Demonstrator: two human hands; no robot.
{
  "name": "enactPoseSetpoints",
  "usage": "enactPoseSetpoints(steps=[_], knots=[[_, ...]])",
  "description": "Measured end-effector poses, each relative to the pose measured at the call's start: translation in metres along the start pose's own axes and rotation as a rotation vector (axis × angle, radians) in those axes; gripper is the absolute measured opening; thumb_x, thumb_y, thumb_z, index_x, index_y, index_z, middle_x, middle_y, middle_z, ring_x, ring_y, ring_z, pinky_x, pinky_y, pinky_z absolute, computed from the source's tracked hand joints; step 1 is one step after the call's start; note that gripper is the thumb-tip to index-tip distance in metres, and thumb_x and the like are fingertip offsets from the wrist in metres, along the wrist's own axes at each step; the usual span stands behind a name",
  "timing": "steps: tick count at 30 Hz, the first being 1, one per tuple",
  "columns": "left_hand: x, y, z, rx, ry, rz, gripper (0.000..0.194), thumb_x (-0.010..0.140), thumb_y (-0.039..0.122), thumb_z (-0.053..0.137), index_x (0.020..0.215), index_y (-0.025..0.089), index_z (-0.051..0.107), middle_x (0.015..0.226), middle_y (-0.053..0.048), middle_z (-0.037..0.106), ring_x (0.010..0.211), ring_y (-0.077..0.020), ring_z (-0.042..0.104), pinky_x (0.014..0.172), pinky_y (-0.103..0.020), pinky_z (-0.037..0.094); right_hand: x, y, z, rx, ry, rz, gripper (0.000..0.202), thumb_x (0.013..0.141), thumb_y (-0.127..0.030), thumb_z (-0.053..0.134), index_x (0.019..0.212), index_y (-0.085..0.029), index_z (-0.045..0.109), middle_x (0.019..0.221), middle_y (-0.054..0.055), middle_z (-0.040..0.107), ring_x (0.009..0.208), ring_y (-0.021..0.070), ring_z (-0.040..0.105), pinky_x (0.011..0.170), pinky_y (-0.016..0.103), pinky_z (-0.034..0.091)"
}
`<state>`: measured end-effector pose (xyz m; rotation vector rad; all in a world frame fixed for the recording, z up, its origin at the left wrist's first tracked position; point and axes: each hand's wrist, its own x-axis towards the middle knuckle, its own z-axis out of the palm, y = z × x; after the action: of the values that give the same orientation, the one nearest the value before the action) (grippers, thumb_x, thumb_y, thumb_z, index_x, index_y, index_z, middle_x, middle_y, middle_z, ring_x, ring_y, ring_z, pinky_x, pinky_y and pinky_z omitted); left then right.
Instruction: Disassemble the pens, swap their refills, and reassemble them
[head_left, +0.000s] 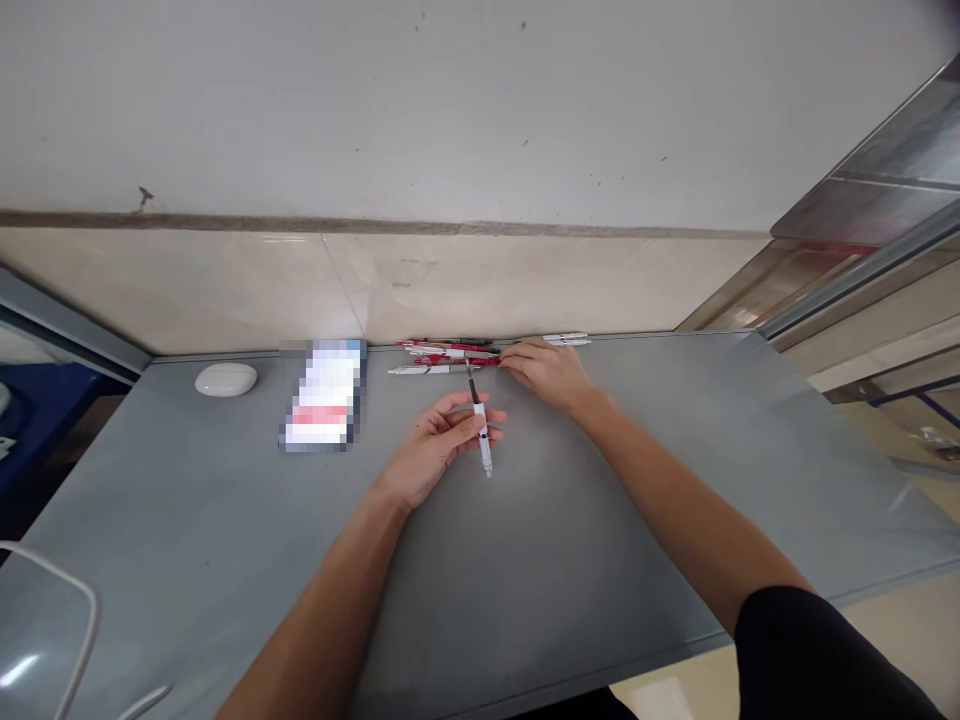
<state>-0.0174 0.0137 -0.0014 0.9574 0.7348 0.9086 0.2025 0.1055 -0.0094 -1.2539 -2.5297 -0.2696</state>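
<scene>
While my left grip (pixel 435 445) pinches a white pen (pixel 484 452) between the thumb and fingers, my right grip (pixel 546 372) is at the right end of the pile of pens (pixel 450 352). The pen I hold is in front of the pile, tipped so that its thin dark inside stick (pixel 472 385) points up toward it. The white tube is down in my fingers, and the stick pokes out of its top.

My right fingers are bent down, close to the pile. I can't tell if they are pressed on a pen or just beside one, because the tips are too hard to see.

I think this is the part where one hand keeps the opened pen safe and the other feels around in the pile for a piece. From here, a good move would need light fingertips on just one thing, so the pile doesn't roll about. My left grip would need to hold the tube snug, or the stick could slip out.

More white pens (pixel 566 340) lie to the right of the pile. The phone (pixel 324 395) is on the table (pixel 562 560) to the left of the pile, and a smooth white thing (pixel 226 380) is farther left.
</scene>
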Motion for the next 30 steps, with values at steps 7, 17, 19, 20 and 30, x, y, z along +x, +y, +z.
enactPoseSetpoints(steps=[7, 17, 19, 20, 30], knots=[[0.0, 0.0, 0.001, 0.009, 0.007, -0.004, 0.029, 0.085, 0.03, 0.067, 0.111, 0.021, 0.058, 0.109, -0.01, 0.071, 0.09, -0.0204, 0.068, 0.084, -0.036, 0.049, -0.004, 0.002, 0.001, 0.007, 0.033, 0.009, 0.032, 0.097, -0.025, 0.039, 0.104, -0.028, 0.071, 0.111, -0.003, 0.072, 0.102, 0.0161, 0.062, 0.056, 0.028, 0.035], [-0.001, 0.002, 0.001, 0.0, 0.008, -0.007, 0.03, 0.084, 0.031, 0.068, 0.111, 0.021, 0.059, 0.107, -0.009, 0.071, 0.09, -0.0204, 0.068, 0.086, -0.036, 0.049, -0.004, 0.004, -0.004, 0.058, -0.009, 0.074, 0.028, 0.094, -0.027, 0.045, 0.108, -0.03, 0.069, 0.116, -0.001, 0.07, 0.105, 0.0184, 0.061, 0.057, 0.028, 0.039], [-0.001, 0.002, 0.001, 0.001, 0.01, 0.0, 0.03, 0.084, 0.031, 0.068, 0.111, 0.021, 0.059, 0.107, -0.009, 0.071, 0.09, -0.0201, 0.068, 0.086, -0.036, 0.049, -0.003, 0.005, -0.005, 0.069, -0.017, 0.09, 0.027, 0.093, -0.027, 0.046, 0.109, -0.031, 0.068, 0.116, -0.001, 0.07, 0.106, 0.0193, 0.061, 0.059, 0.028, 0.042], [-0.001, 0.003, 0.001, 0.003, 0.011, 0.001, 0.03, 0.084, 0.031, 0.067, 0.112, 0.021, 0.059, 0.107, -0.009, 0.071, 0.09, -0.0201, 0.068, 0.086, -0.037, 0.049, -0.002, 0.005, -0.007, 0.08, -0.021, 0.101, 0.027, 0.092, -0.028, 0.047, 0.109, -0.031, 0.069, 0.116, -0.001, 0.07, 0.107, 0.02, 0.061, 0.06, 0.028, 0.043], [-0.002, 0.002, 0.008, 0.069, 0.043, 0.051, 0.032, 0.083, 0.033, 0.068, 0.111, 0.022, 0.059, 0.1, -0.004, 0.068, 0.081, -0.0172, 0.066, 0.081, -0.037, 0.053, -0.018, -0.036, -0.044, 1.024, 0.229, 0.427, 0.022, 0.079, -0.04, 0.066, 0.097, -0.029, 0.072, 0.108, 0.001, 0.071, 0.104, 0.0189, 0.065, 0.079, 0.031, 0.056]])
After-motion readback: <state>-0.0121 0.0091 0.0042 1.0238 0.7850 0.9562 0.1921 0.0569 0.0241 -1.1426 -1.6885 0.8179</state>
